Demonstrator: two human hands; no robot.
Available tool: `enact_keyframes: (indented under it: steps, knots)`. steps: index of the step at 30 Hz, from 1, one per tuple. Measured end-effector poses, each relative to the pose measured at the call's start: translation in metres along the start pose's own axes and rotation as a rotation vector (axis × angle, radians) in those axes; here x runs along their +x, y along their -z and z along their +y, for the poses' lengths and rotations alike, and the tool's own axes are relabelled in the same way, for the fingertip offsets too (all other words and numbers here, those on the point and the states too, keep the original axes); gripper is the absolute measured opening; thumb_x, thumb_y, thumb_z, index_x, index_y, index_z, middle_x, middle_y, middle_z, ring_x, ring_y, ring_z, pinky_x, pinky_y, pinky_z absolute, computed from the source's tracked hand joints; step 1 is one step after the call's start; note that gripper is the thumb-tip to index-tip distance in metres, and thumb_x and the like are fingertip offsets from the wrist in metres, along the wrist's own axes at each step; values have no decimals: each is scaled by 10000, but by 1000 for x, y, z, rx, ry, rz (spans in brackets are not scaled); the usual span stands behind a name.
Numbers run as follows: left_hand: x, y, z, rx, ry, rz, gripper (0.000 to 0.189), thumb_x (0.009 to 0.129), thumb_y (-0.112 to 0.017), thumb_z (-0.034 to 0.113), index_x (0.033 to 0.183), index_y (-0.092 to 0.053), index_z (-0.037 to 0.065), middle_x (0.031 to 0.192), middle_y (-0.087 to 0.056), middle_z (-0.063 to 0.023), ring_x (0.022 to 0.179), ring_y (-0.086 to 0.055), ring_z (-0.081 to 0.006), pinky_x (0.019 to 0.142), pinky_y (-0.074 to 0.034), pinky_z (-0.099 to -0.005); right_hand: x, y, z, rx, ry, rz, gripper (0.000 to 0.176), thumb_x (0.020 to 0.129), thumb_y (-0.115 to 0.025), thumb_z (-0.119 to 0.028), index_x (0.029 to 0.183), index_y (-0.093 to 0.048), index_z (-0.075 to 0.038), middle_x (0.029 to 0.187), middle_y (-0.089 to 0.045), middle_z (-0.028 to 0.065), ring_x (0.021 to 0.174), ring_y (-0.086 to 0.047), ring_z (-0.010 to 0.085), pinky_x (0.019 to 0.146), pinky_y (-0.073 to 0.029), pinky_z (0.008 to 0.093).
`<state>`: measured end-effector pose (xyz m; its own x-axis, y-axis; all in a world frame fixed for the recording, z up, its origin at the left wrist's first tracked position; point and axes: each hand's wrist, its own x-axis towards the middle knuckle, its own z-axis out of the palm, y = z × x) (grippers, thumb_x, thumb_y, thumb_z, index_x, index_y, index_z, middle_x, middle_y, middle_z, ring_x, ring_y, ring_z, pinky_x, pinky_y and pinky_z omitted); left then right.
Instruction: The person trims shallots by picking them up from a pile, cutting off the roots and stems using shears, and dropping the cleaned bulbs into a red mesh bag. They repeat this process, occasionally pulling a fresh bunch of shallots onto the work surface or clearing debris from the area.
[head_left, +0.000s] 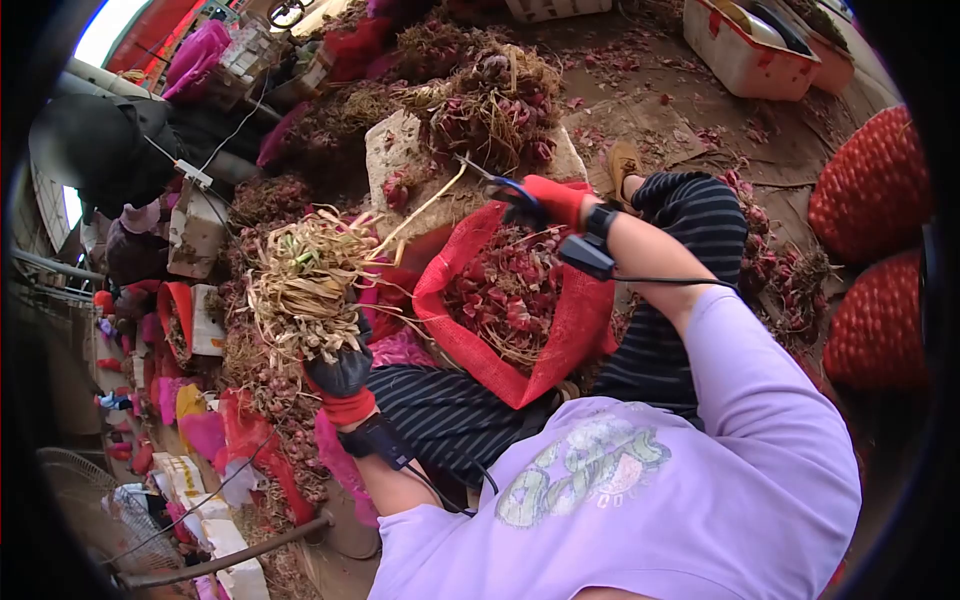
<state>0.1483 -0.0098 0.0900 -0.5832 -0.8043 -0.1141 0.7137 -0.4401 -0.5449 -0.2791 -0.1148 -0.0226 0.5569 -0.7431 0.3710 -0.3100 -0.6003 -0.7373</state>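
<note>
My left hand (pixel 343 375), in a black and red glove, is closed around a thick bundle of dried onion stalks (pixel 310 280) above my left knee. My right hand (pixel 545 200), in a red glove with dark fingers, grips a pair of scissors (pixel 478 170) whose blades point left. A long pale stalk reaches from the bundle up to the blade tips. Between my legs stands an open red mesh bag (pixel 453 330), partly filled with small red onions (pixel 505 290). The handles of the scissors are mostly hidden by my fingers.
A pile of onions with dry roots (pixel 490 100) lies on white foam blocks (pixel 393 150) ahead. Full red mesh sacks (pixel 872 185) stand at the right. A white foam box (pixel 750 50) is at the back right. A person in dark clothing (pixel 105 145) sits at the left.
</note>
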Motion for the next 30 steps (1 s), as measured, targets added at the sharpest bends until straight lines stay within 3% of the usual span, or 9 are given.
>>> enact_keyframes:
  steps: [3, 5, 6, 10, 14, 17, 21, 27, 30]
  knots:
    - [-1, -1, -1, 192, 17, -70, 431, 849, -532, 223, 1229, -461, 31, 1127, -535, -132, 1021, -508, -265, 865, -443, -360, -42, 28, -28, 776, -815, 60, 263, 849, -587, -298, 1056, -639, -145, 662, -624, 24, 542, -564, 119, 480, -430, 276]
    - [3, -2, -7, 358, 31, -128, 450, 845, -541, 223, 1245, -450, 37, 1123, -532, -122, 1017, -503, -254, 866, -440, -351, -59, 48, -62, 474, -709, 67, 335, 855, -571, -430, 990, -677, -143, 660, -625, 6, 541, -539, 67, 473, -414, 256]
    - [6, -3, -13, 446, 41, -160, 460, 843, -545, 223, 1253, -444, 40, 1121, -531, -117, 1016, -501, -248, 866, -439, -346, -59, 57, -69, 461, -907, -14, 378, 868, -580, -361, 1063, -624, -41, 762, -648, 36, 507, -512, 49, 430, -400, 214]
    - [28, -13, -47, 747, 67, -292, 502, 834, -562, 223, 1284, -423, 52, 1112, -526, -98, 1009, -491, -226, 868, -433, -327, -80, 54, -71, 382, -699, -27, 361, 821, -662, -310, 1042, -617, -28, 851, -663, 44, 811, -596, 76, 740, -476, 247]
    - [54, -28, -78, 871, 92, -365, 546, 825, -579, 223, 1316, -401, 63, 1104, -520, -79, 1003, -481, -203, 870, -427, -308, -102, 44, -82, 59, -504, -205, 357, 771, -660, -210, 1092, -571, -81, 967, -644, 77, 895, -612, 169, 795, -467, 303]
    - [67, -39, -92, 779, 77, -338, 538, 825, -581, 203, 1312, -404, 58, 1070, -515, -65, 965, -465, -184, 858, -424, -294, -114, 23, -83, -280, -171, -297, 381, 687, -686, -214, 1024, -556, -91, 875, -618, 96, 825, -606, 287, 757, -474, 369]
    - [95, -43, -115, 685, 182, -335, 479, 834, -569, 166, 1276, -430, 43, 1058, -513, -64, 934, -462, -176, 849, -426, -294, -130, 3, -59, -614, 74, -363, 350, 652, -683, -246, 934, -554, -83, 807, -599, 70, 797, -600, 282, 729, -468, 380]
    - [129, 21, -85, 866, 86, -155, 416, 887, -534, 186, 1284, -437, 111, 1172, -522, -80, 929, -523, -169, 728, -477, -249, -157, 38, -94, -647, -97, -510, 354, 644, -694, -315, 888, -559, -97, 795, -592, 70, 746, -596, 270, 666, -469, 393]
    - [145, 114, -93, 1964, -268, -272, 415, 846, -560, 186, 1228, -467, 54, 1149, -534, -129, 895, -543, -199, 748, -472, -288, -172, 50, -103, -623, -132, -493, 350, 632, -701, -273, 908, -558, -112, 811, -594, 69, 757, -597, 278, 672, -470, 394]
